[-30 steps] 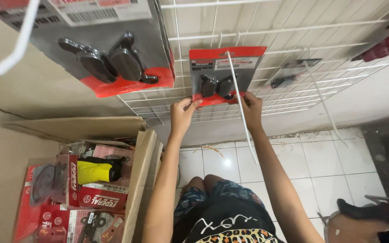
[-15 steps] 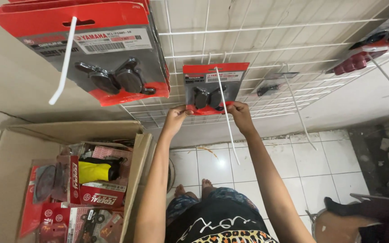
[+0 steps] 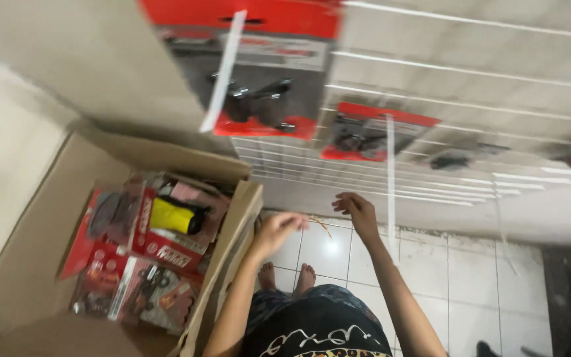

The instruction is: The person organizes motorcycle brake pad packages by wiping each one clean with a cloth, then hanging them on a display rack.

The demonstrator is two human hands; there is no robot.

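Observation:
A red-and-grey blister pack with dark parts hangs on a white hook of the wire grid wall. Both my hands are below it and hold nothing. My left hand is loosely curled beside the open flap of the cardboard box. My right hand has its fingers apart, just left of a long white hook rod. A larger red pack hangs closer to the camera on another white hook.
The cardboard box at my left holds several red packaged parts and a yellow item. More dark packs hang further right on the grid. White floor tiles lie below, and my bare feet stand on them.
Both hands have let go of the red pack, which now hangs on the hook, and have dropped down. The view has tilted down and left, and blurred.

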